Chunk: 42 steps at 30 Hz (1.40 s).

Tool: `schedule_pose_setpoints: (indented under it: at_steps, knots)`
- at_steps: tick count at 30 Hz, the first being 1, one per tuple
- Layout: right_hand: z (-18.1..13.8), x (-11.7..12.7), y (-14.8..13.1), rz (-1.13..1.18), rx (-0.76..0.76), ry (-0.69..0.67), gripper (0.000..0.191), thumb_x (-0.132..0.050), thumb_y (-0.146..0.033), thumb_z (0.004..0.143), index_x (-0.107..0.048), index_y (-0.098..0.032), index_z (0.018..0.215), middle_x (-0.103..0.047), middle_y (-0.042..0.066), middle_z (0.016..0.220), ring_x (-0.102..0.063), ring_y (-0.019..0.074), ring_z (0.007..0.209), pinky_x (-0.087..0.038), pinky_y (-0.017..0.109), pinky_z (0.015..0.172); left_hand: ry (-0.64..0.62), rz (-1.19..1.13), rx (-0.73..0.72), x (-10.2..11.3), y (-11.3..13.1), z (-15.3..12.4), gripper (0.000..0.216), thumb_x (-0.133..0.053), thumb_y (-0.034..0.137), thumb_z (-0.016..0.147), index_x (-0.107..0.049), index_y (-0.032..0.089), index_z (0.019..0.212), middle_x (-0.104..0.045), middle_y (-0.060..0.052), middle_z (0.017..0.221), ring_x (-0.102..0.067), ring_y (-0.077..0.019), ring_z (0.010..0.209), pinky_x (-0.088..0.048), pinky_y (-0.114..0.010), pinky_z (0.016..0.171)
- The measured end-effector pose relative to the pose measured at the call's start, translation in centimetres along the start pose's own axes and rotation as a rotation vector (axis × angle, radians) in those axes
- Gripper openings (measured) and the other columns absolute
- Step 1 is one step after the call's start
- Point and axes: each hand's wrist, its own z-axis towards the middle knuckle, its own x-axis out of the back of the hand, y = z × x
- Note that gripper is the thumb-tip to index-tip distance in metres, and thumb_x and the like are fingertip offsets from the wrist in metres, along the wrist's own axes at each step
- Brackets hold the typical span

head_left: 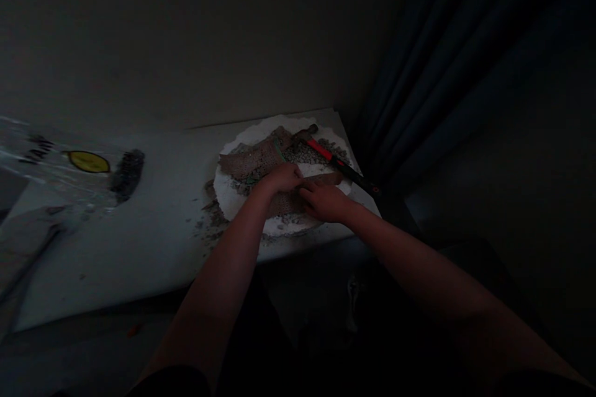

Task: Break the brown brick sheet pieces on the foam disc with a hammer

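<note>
On one table (153, 242), the head view shows one white sheet (226, 195) bearing one hammer (321, 149), loose gravel (305, 155) and brown mesh (251, 162) in two visible patches; one plastic bag (88, 162) lies left. Two hands, left hand (285, 177) and right hand (326, 201), touch the nearer patch, fingers (305, 191) partly curled; whether they grip, I cannot tell.
</note>
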Motion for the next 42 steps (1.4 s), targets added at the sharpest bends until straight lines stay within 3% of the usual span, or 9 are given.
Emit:
schedule_pose_setpoints:
  at_steps: [23, 42]
  knots:
    - [-0.03, 0.21, -0.15, 0.012, -0.006, -0.012, 0.038, -0.048, -0.025, 0.097, -0.056, -0.014, 0.132, -0.052, 0.019, 0.145, -0.059, 0.0324, 0.115, -0.049, 0.041, 0.085, -0.018, 0.025, -0.010, 0.09, 0.09, 0.17, 0.024, -0.061, 0.027, 0.083, -0.078, 0.015, 0.094, -0.078, -0.006, 0.091, -0.066, -0.0148, 0.076, -0.045, -0.021, 0.067]
    - [-0.05, 0.12, -0.24, -0.017, -0.013, -0.023, 0.038, -0.046, -0.025, 0.098, -0.055, -0.014, 0.133, -0.049, 0.019, 0.147, -0.058, 0.0327, 0.116, -0.051, 0.043, 0.084, -0.045, 0.040, -0.045, 0.17, 0.09, 0.33, 0.025, -0.058, 0.026, 0.084, -0.078, 0.015, 0.096, -0.078, -0.007, 0.097, -0.069, -0.0160, 0.084, -0.046, -0.021, 0.068]
